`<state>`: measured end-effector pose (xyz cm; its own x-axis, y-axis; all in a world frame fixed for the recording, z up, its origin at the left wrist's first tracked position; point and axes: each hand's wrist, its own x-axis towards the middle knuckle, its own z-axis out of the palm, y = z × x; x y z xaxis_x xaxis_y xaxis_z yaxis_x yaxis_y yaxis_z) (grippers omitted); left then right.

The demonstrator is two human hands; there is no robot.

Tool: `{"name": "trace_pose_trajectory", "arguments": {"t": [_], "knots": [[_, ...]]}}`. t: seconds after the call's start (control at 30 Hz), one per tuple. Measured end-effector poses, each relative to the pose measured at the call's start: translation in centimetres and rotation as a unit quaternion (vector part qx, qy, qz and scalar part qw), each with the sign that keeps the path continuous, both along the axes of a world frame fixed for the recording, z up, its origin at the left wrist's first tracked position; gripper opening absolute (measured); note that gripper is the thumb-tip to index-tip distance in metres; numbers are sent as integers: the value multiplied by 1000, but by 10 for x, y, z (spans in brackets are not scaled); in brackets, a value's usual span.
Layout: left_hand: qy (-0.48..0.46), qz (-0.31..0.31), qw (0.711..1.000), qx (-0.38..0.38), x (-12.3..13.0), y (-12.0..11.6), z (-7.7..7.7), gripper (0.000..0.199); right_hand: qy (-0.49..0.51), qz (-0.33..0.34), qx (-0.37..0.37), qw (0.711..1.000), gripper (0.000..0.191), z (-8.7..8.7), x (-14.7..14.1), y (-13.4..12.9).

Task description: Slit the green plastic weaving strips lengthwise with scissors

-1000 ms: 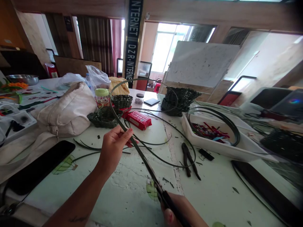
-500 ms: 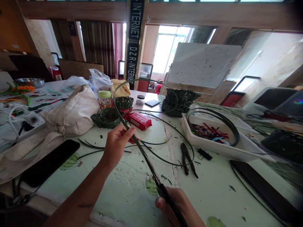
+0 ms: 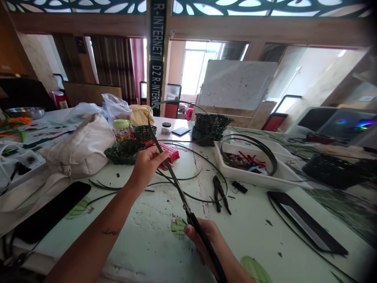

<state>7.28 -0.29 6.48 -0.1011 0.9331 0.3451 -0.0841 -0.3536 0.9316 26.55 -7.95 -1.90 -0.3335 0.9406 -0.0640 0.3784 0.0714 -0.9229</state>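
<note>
A: What lies at the centre?
B: The dark green strip (image 3: 173, 177), slanting above the table (image 3: 141, 228), its far length looping through the air; the scissors (image 3: 203, 236) meet its near part.

A: What has changed within the last second?
B: The gap between scissors and left-hand pinch has narrowed: less strip lies between them, and a lengthwise cut has probably advanced.

A: And the hands?
B: The left hand (image 3: 148, 167) pinches the strip between thumb and fingers. The right hand (image 3: 214, 236) is wrapped round the scissors' handles; how wide the blades stand cannot be told.

A: Farther out?
B: Pliers (image 3: 217, 183) to the right, then a white box (image 3: 250, 179); a low woven basket (image 3: 123, 152) beyond the left hand.
</note>
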Motion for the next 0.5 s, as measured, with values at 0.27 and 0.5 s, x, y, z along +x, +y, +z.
{"name": "trace_pose_trajectory", "arguments": {"t": [0.27,0.5], "knots": [[20,-34,999,19,10,3,8,23,29,55,36,997,59,-4,3,4],[37,-22,999,23,17,0,14,20,60,11,37,997,61,-5,1,-4]]}}
